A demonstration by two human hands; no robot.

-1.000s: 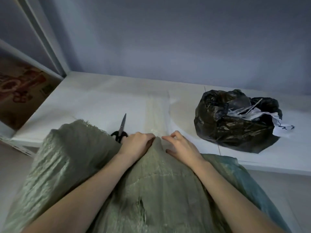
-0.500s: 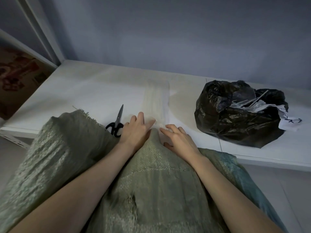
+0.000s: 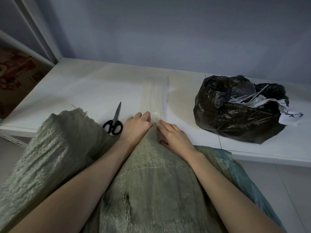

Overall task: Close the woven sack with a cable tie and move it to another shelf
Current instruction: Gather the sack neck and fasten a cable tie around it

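2 hands work the woven sack (image 3: pixel 151 182): left hand (image 3: pixel 137 126) bunches its neck; right hand (image 3: pixel 175 133), grip released, reaches at 12 o'clock toward cable ties (image 3: pixel 155 98).

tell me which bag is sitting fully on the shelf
The black plastic bag, on the right with paper scraps poking out. The green woven sack only leans against the shelf edge.
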